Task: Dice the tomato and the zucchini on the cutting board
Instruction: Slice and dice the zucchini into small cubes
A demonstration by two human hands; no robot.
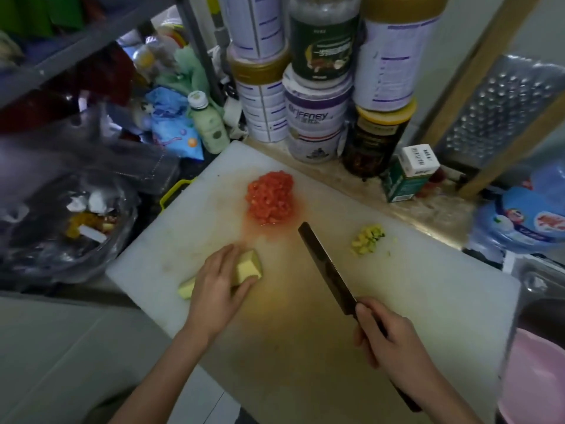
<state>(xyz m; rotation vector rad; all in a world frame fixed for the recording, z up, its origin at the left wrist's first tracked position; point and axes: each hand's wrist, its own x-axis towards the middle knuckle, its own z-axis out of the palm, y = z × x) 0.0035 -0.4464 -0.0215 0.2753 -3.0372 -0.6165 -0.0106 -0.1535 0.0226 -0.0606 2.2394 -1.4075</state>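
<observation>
Red tomato dice (270, 198) are lying finished on the cutting board (428, 289), while the left hand (218, 289) is gripping the mostly uncut zucchini (247, 269) and the right hand (389, 341) is holding the knife (327, 267).

Cutting board (428, 286): bare stretch at its near middle, between left hand (217, 289) and right hand (388, 338). Its right end is open past small zucchini dice pile (367, 240), and its far-left corner is bare too.

Obstacles on board:
- Tomato heap (270, 198) at far middle.
- Knife (327, 267) slanting across centre, tip near heap.
- Zucchini piece (249, 266) under left hand, near-left.

Round board:
- Behind far edge: stacked tubs (315, 117), green carton (406, 175), grater (501, 111).
- Off left edge: scrap bag (70, 228).
- Off right end: blue packets (526, 221).
- By near-right corner: pink bowl (538, 377).
</observation>
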